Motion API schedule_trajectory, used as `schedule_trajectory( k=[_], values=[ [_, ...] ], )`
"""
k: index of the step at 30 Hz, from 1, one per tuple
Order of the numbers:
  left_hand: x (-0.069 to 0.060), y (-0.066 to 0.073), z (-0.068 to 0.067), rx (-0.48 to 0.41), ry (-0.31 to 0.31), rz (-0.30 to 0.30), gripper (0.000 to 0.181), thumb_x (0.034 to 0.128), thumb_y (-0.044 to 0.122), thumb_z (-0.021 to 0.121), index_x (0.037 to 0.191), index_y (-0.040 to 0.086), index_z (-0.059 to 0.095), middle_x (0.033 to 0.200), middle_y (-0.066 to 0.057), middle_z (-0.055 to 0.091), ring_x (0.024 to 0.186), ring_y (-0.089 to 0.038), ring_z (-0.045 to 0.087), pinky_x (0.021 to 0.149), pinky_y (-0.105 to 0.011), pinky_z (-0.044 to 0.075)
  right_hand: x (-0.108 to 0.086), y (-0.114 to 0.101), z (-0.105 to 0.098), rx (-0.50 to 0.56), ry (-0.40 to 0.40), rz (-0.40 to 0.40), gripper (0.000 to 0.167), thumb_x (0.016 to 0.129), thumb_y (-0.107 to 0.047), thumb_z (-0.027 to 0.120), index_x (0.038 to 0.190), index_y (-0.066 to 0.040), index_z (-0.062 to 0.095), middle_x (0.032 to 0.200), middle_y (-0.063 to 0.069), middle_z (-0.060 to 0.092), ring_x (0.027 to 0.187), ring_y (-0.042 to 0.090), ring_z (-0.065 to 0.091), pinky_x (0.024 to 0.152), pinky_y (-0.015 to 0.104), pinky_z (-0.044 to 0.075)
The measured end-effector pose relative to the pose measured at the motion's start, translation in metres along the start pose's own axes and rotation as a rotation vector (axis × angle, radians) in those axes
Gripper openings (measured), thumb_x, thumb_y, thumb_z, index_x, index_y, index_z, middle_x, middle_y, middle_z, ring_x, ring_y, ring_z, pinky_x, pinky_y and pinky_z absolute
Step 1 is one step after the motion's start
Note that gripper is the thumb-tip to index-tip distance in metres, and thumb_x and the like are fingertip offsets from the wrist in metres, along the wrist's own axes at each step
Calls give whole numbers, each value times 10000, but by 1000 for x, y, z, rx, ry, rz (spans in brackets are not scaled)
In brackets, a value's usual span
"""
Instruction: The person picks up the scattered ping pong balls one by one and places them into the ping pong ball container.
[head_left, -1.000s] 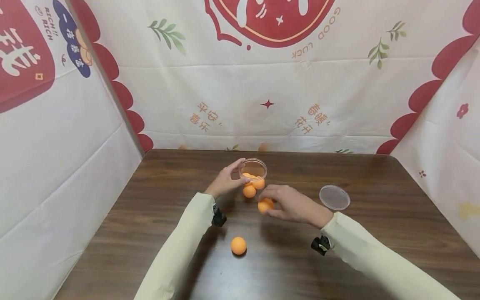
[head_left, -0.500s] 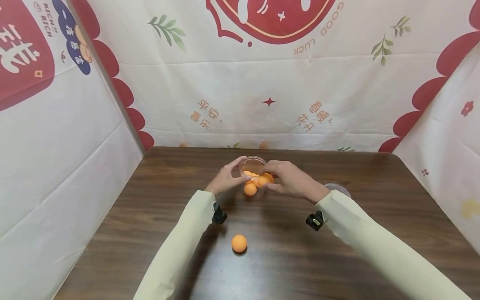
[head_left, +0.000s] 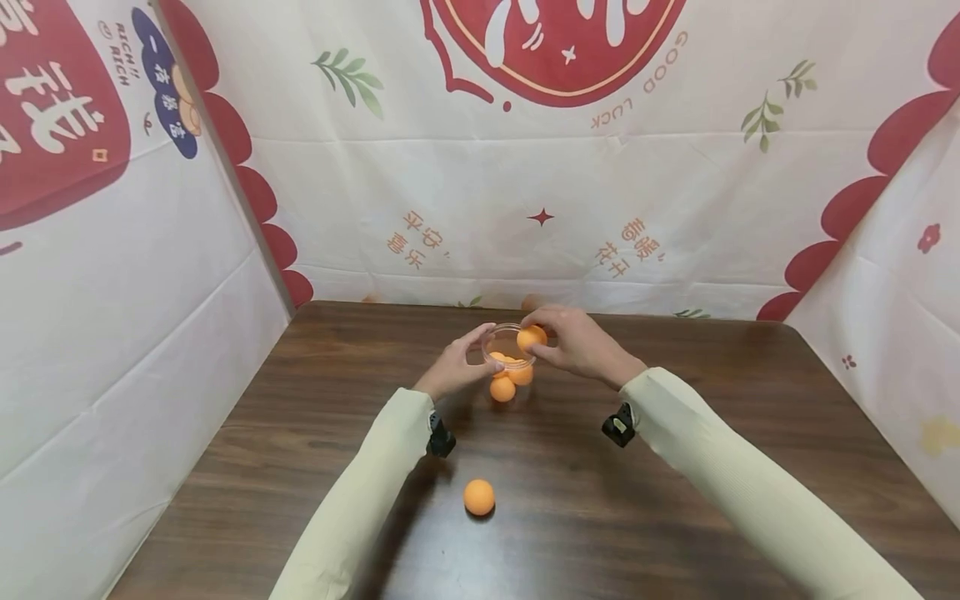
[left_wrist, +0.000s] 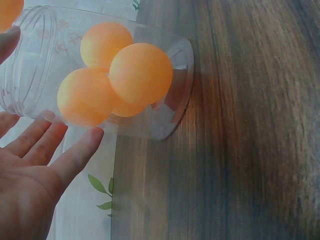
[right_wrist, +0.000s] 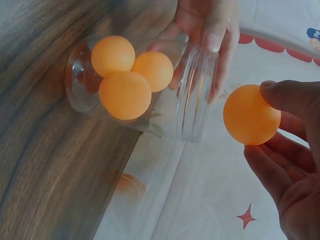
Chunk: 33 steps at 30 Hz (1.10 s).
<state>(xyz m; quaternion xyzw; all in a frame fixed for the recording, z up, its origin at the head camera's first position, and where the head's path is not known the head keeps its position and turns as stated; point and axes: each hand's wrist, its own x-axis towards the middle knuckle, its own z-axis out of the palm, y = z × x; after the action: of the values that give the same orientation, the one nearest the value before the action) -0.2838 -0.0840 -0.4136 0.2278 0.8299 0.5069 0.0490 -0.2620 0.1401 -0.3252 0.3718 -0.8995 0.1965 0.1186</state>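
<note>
A clear plastic jar (head_left: 504, 343) stands upright on the table, several orange ping-pong balls (left_wrist: 141, 74) lying in its lower part. My left hand (head_left: 455, 364) holds it from the left near the rim, thumb on the near side and fingers on the far side. Pinched between the thumb and fingers of my right hand (head_left: 579, 343) is another ping-pong ball (right_wrist: 251, 115), just above the jar's open mouth at its right side. One loose ping-pong ball (head_left: 478, 497) rests on the table nearer to me, between my forearms.
The brown wood-grain table (head_left: 360, 350) ends at a back edge close behind the jar. Printed white cloth (head_left: 480, 183) hangs behind it and along both sides. A black wrist camera (head_left: 619, 425) sits at each cuff.
My right hand has lifted its ball from in front of the jar up to the mouth. The right forearm has come to cover the clear round lid. My left hand keeps its hold.
</note>
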Motion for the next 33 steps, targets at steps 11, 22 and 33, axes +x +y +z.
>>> schedule_trajectory(
  k=[11, 22, 33],
  values=[
    [-1, 2, -2, 20, -6, 5, 695, 885, 225, 683, 1477, 113, 335, 1457, -165, 443, 1335, -326, 428, 1042, -510, 410, 15, 6, 10, -12, 22, -32, 256, 855, -148, 712, 1069, -13, 673, 1034, 120, 681, 898, 237, 640, 798, 399, 542],
    [-3, 6, -3, 18, -17, 10, 694, 891, 233, 678, 1478, 115, 326, 1454, -172, 439, 1336, -341, 424, 1021, -484, 439, 18, 8, 24, -16, -14, 25, 278, 863, -162, 705, 1098, -18, 672, 1026, 114, 679, 879, 239, 640, 771, 394, 545],
    [0, -1, 1, 30, 1, -15, 693, 889, 246, 678, 1478, 155, 324, 1466, -119, 431, 1344, -312, 413, 1028, -491, 432, 15, 8, 32, -49, -52, 69, 296, 831, -140, 738, 1093, -16, 675, 1104, 134, 671, 954, 265, 647, 801, 398, 555]
  ],
)
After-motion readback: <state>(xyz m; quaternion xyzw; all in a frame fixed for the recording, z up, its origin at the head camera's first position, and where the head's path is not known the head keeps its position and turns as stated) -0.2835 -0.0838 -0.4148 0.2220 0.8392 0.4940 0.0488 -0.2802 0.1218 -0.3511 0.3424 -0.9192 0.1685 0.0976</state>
